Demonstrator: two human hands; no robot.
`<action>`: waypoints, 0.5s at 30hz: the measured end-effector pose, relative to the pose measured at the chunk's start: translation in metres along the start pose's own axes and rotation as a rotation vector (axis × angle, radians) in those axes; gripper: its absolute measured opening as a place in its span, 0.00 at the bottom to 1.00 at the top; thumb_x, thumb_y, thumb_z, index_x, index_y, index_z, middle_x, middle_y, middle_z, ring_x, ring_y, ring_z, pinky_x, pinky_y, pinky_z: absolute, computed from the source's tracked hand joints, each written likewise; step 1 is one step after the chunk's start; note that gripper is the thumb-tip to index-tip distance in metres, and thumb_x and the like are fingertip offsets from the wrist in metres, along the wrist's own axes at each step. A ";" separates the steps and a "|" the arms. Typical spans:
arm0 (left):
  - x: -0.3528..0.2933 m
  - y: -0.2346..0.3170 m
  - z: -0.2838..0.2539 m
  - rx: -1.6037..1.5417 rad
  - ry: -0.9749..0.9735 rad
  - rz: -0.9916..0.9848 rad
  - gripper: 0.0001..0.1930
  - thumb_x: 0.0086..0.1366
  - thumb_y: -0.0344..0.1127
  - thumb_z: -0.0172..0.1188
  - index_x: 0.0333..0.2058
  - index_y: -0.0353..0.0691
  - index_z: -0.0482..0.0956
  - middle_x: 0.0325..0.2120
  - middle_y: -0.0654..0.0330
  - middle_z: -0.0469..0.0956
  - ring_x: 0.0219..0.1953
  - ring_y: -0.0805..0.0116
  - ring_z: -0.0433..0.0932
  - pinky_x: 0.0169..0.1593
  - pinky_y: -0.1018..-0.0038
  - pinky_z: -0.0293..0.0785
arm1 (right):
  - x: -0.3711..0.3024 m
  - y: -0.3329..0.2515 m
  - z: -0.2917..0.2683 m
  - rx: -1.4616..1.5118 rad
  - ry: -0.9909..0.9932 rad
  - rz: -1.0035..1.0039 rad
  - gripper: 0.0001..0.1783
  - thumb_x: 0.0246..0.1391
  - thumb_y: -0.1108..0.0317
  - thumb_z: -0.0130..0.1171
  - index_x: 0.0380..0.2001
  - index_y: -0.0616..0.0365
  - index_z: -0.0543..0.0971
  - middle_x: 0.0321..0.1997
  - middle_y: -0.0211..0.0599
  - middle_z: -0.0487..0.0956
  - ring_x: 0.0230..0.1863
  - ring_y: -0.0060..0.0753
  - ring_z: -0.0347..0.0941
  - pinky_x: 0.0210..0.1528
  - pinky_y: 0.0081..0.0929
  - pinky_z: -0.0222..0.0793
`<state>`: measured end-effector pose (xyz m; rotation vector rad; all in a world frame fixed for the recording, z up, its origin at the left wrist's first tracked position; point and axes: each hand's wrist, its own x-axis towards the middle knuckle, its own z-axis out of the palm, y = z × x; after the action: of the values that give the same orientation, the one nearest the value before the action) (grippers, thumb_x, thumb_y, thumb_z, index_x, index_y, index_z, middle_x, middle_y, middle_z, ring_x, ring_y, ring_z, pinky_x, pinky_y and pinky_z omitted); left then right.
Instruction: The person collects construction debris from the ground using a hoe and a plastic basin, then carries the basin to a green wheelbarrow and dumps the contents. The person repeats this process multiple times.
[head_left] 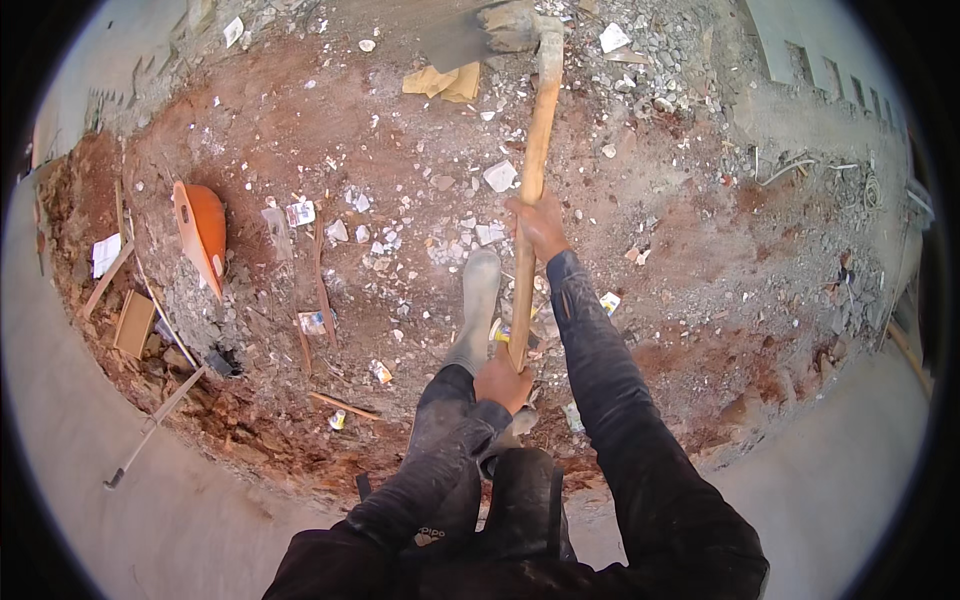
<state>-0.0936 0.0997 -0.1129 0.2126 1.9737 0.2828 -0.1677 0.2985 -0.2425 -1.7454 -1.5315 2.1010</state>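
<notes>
Both hands grip the wooden handle (537, 140) of a hoe, held out in front of me. My right hand (543, 226) is wrapped round the handle about midway along. Lower down, my left hand (503, 383) closes on the butt end, close to my legs. The hoe's wide grey blade (465, 38) is at the far end, up at the top of the view, and blurred. Its metal collar (550, 40) joins the handle there. Beneath the blade, reddish soil with rubble (400, 150) spreads out. A grey boot (480, 290) stands left of the handle.
An orange, hollow, tub-like object (205, 235) lies at the left. Flattened brown cardboard (445, 83) is near the blade. A long thin-handled tool (165, 415) rests across the lower left edge. White stone pieces (500, 176), litter and a pale cable (790, 168) lie scattered about.
</notes>
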 end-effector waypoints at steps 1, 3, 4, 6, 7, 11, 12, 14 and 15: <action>0.041 0.006 -0.016 -0.024 0.094 0.064 0.22 0.49 0.39 0.61 0.41 0.34 0.70 0.26 0.43 0.77 0.32 0.41 0.76 0.36 0.52 0.72 | 0.032 -0.027 0.023 0.075 -0.037 -0.104 0.12 0.40 0.73 0.61 0.27 0.66 0.70 0.16 0.36 0.73 0.14 0.27 0.71 0.13 0.26 0.66; 0.101 0.033 -0.034 -0.118 0.171 0.154 0.18 0.49 0.36 0.61 0.37 0.32 0.71 0.22 0.46 0.77 0.24 0.48 0.78 0.30 0.59 0.74 | 0.112 -0.048 0.034 -0.052 -0.074 -0.108 0.12 0.39 0.71 0.61 0.26 0.68 0.73 0.16 0.39 0.75 0.16 0.29 0.74 0.16 0.29 0.69; 0.115 0.025 -0.034 -0.180 0.182 0.166 0.16 0.50 0.35 0.61 0.35 0.31 0.71 0.20 0.48 0.76 0.20 0.52 0.78 0.27 0.61 0.75 | 0.123 -0.052 0.052 -0.061 -0.155 -0.074 0.12 0.38 0.70 0.61 0.25 0.69 0.74 0.16 0.40 0.75 0.17 0.30 0.74 0.17 0.30 0.70; 0.097 0.038 -0.021 -0.627 -0.054 0.007 0.14 0.51 0.33 0.60 0.35 0.31 0.71 0.18 0.53 0.75 0.16 0.59 0.77 0.20 0.68 0.74 | 0.117 -0.018 0.048 -0.263 -0.068 0.014 0.13 0.38 0.69 0.61 0.26 0.69 0.75 0.18 0.43 0.76 0.18 0.33 0.76 0.17 0.31 0.70; 0.076 0.044 -0.013 -0.511 -0.065 -0.047 0.15 0.51 0.32 0.60 0.36 0.30 0.71 0.19 0.54 0.75 0.16 0.62 0.77 0.17 0.69 0.74 | 0.113 0.002 0.032 -0.374 -0.008 0.065 0.13 0.38 0.69 0.61 0.26 0.69 0.76 0.18 0.44 0.77 0.18 0.34 0.76 0.18 0.31 0.71; 0.003 -0.038 0.035 -0.328 -0.254 -0.075 0.19 0.48 0.34 0.60 0.38 0.33 0.70 0.24 0.50 0.77 0.19 0.60 0.78 0.21 0.66 0.73 | 0.008 0.090 0.008 -0.342 0.111 0.109 0.21 0.34 0.61 0.63 0.29 0.68 0.77 0.24 0.52 0.79 0.23 0.46 0.78 0.26 0.37 0.74; -0.022 -0.045 0.055 -0.306 -0.268 -0.074 0.18 0.48 0.34 0.60 0.38 0.33 0.70 0.24 0.51 0.77 0.18 0.60 0.78 0.21 0.67 0.73 | -0.012 0.122 -0.015 -0.387 0.216 0.054 0.18 0.34 0.63 0.62 0.25 0.69 0.76 0.20 0.49 0.77 0.19 0.42 0.77 0.22 0.35 0.73; -0.063 -0.063 0.089 -0.380 -0.370 -0.139 0.19 0.48 0.34 0.60 0.39 0.32 0.70 0.22 0.53 0.76 0.17 0.62 0.77 0.20 0.68 0.74 | -0.050 0.158 -0.037 -0.513 0.296 0.020 0.15 0.35 0.65 0.61 0.22 0.70 0.76 0.16 0.47 0.77 0.19 0.40 0.77 0.19 0.35 0.72; -0.084 -0.077 0.100 -0.357 -0.385 -0.178 0.19 0.48 0.34 0.60 0.39 0.32 0.70 0.22 0.53 0.76 0.16 0.62 0.77 0.20 0.69 0.75 | -0.080 0.169 -0.041 -0.590 0.297 0.070 0.16 0.35 0.64 0.61 0.22 0.70 0.75 0.17 0.48 0.77 0.21 0.43 0.78 0.21 0.36 0.73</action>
<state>0.0306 0.0129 -0.1014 -0.1317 1.5195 0.4372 -0.0157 0.1930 -0.2908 -2.1718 -2.1513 1.3906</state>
